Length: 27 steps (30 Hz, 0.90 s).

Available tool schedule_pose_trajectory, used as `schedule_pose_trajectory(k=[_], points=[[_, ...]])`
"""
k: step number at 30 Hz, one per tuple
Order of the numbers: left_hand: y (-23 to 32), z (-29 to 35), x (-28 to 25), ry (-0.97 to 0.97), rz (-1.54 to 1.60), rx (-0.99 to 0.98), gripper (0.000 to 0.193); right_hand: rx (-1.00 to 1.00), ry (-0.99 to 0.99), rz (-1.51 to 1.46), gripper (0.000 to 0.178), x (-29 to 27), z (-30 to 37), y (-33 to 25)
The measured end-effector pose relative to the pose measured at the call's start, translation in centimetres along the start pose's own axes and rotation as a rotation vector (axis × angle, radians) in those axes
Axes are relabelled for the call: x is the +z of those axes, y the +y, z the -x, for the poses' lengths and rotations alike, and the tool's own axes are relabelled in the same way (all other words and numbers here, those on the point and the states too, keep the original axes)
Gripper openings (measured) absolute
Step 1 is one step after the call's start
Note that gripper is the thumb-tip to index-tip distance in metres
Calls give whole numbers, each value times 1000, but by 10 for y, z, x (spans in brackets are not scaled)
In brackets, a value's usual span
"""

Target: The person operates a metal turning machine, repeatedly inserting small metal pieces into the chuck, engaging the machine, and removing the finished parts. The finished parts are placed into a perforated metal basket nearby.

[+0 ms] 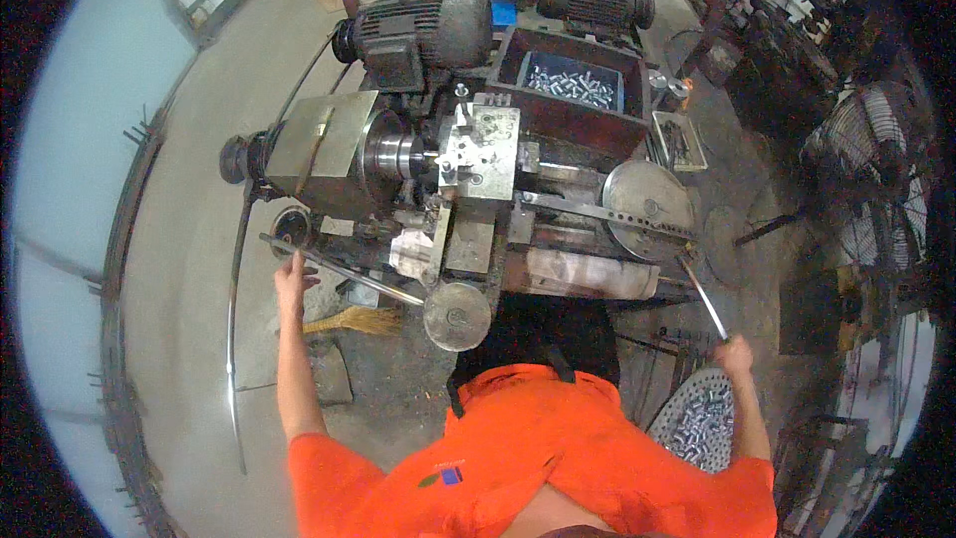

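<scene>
My right hand point(735, 355) is closed round the lower end of a shiny lever point(707, 301), which runs up to a round metal disc point(649, 209) on the right side of a small lathe. On the other side, my left hand point(292, 284) touches a long lever rod point(344, 266) near its outer end, fingers apart rather than wrapped round it. That rod leads to a smaller round disc point(457, 317) at the lathe's front. Between the hands are the spindle point(392, 154) and a metal tool block point(494, 151), close together.
Behind the lathe stand a large electric motor point(423, 30) and a dark box point(568, 118) with a tray of small metal parts point(573, 86). A perforated basket point(662, 418) of similar parts is beside my right arm. A straw broom point(358, 320) and a fan point(861, 169) flank the machine.
</scene>
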<state>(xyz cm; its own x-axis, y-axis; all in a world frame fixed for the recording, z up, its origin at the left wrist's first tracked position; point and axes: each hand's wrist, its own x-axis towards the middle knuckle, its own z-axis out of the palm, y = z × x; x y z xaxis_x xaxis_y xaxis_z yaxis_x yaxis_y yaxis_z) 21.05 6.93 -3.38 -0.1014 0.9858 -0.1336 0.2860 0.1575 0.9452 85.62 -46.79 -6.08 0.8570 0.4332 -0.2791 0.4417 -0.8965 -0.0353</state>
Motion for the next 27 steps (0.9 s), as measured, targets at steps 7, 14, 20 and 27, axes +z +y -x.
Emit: schedule_pose_trajectory(k=[7,14,20,27], points=[[-11,-1,45,71,77,-36,40,-126,-224,-1013,26,89,99,-47],[-13,1,42,54,3,-9,43,-58,-237,-1230,20,74,134,-111],[-14,-11,37,36,-109,-35,56,-172,-62,-1061,16,91,126,-100],[-21,-11,26,-32,-84,-104,45,-201,160,-265,32,11,41,-19]])
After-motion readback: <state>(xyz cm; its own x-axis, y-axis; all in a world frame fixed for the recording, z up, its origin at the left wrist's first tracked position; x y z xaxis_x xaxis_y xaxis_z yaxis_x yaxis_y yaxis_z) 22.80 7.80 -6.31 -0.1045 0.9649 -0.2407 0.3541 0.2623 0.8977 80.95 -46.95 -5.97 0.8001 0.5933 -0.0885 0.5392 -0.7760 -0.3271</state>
